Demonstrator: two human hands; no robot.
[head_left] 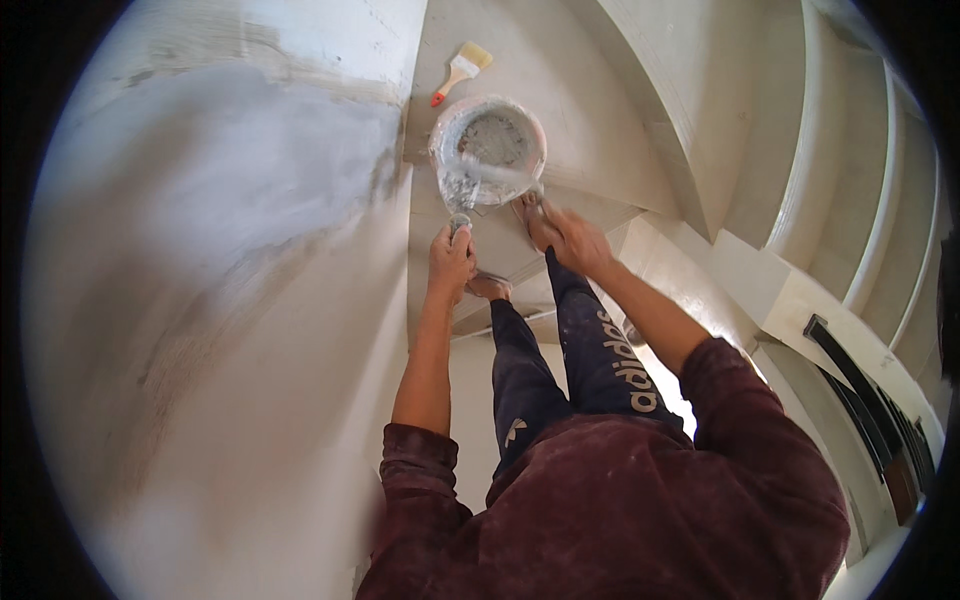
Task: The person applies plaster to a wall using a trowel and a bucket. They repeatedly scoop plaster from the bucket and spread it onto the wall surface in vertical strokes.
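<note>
My left hand (452, 262) is closed round the handle of a putty knife (460, 186), whose blade is smeared with grey-white plaster. My right hand (578, 240) grips a plastering trowel (500, 174); its long blade is blurred by motion. The two blades meet or overlap over the near rim of a round bucket (537, 150). Wet, lumpy plaster (492, 138) lies inside, and the bucket's walls are coated with it. Where the trowel's handle enters my right hand is partly hidden by the fingers.
Beyond the bucket, a flat paintbrush (465, 70) with pale bristles lies on the landing. A partly plastered wall (230, 220) rises close on my left. Curving stairs (780, 130) climb on the right, beside a dark metal railing (850, 370). My bare feet (490, 287) stand just before the bucket.
</note>
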